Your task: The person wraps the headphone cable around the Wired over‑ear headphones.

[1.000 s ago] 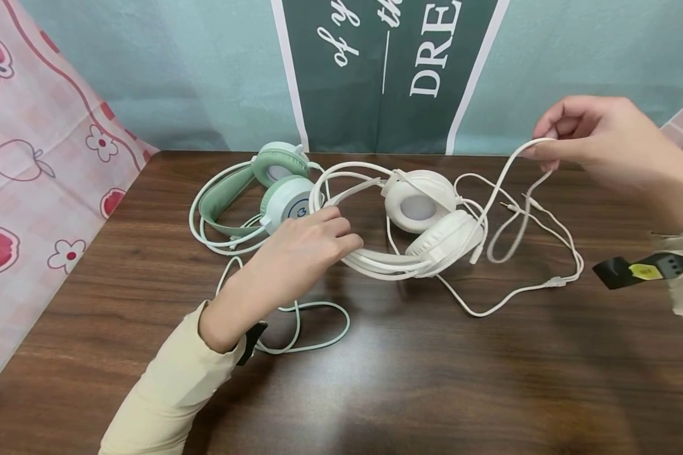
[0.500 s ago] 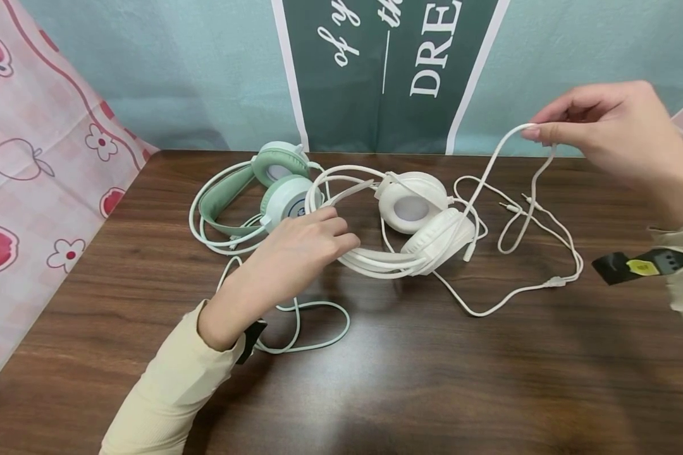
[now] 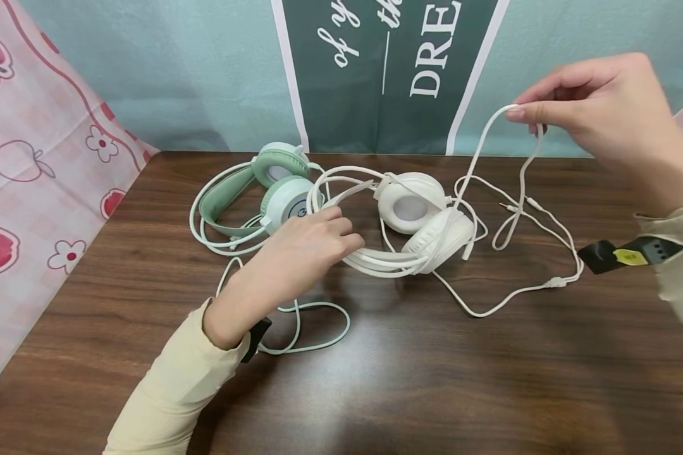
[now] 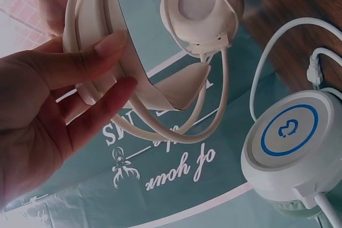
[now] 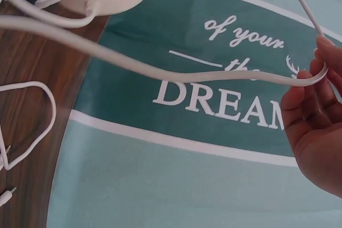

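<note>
The person wears pale cream sleeves. The left sleeve [image 3: 171, 385] is soft and creased, with fine ribbing low on the forearm and a loose cuff above the bare left hand [image 3: 310, 240]. A small black fitting [image 3: 255, 340] shows at that wrist. The right sleeve [image 3: 680, 272] ends in an uneven edge, above the bare right hand [image 3: 609, 114]. Beside it sits a dark strap [image 3: 594, 257] with a yellow label [image 3: 630, 256] and a grey patch [image 3: 658, 250] with small dark dots.

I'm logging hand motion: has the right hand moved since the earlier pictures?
Yes: the right hand rose, shifting slightly left, judged against the DRE lettering.
</note>
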{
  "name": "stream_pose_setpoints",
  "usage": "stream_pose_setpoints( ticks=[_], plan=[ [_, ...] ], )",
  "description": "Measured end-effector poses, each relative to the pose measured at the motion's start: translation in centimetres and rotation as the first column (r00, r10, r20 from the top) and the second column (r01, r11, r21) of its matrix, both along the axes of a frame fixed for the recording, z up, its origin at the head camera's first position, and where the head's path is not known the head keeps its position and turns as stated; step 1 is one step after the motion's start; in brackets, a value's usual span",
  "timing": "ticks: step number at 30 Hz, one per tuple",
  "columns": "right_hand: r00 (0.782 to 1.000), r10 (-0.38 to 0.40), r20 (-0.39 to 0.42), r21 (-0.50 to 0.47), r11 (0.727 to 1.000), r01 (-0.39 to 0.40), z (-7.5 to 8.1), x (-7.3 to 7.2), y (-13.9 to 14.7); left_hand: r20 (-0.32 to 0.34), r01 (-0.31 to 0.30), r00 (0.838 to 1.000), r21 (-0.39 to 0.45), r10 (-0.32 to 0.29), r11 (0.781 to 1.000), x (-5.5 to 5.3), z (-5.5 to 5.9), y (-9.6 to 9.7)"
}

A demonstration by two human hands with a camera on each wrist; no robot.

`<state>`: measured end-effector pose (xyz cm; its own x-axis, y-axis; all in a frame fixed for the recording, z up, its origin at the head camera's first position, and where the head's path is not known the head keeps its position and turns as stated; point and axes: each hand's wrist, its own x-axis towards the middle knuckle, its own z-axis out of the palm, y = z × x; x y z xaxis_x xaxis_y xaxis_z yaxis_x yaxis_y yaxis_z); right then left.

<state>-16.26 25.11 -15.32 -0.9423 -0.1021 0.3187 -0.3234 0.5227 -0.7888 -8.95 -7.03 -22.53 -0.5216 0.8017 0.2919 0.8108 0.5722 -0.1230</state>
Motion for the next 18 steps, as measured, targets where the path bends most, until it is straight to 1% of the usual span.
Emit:
stream_pose_setpoints(
  ticks=[4,8,11,13,14,16,18],
  plan=[
    [1.000,0.014,-0.026,0.057,0.998,-0.012,0.2,-0.5,-0.3,-0.003,0.021,1.000,0.009,-0.021,1.000,0.1,0.2,0.1],
    [1.000,-0.007,-0.011,0.126,0.992,0.009,0.1,-0.9,-0.2,-0.005,0.052,0.999,0.044,-0.051,0.998,0.2,0.3,0.1],
    [1.000,-0.019,0.008,0.186,0.982,0.017,-0.3,-1.2,0.2,-0.023,0.080,0.997,0.070,-0.079,0.994,0.2,0.1,-0.1],
    [1.000,-0.015,-0.006,0.256,0.967,0.016,-0.6,-1.4,0.4,-0.032,0.100,0.995,0.082,-0.098,0.992,0.2,0.0,-0.2],
    [1.000,-0.010,-0.019,0.304,0.953,0.015,-0.8,-1.4,0.5,-0.036,0.110,0.994,0.086,-0.107,0.990,0.2,-0.1,-0.2],
    [0.999,0.012,-0.050,0.401,0.916,0.009,-1.3,-1.4,0.8,-0.042,0.128,0.991,0.087,-0.124,0.988,0.2,-0.1,-0.3],
    [0.997,0.046,-0.063,0.479,0.878,-0.010,-1.7,-1.4,1.0,-0.044,0.142,0.989,0.089,-0.138,0.986,0.2,-0.2,-0.4]
  ],
)
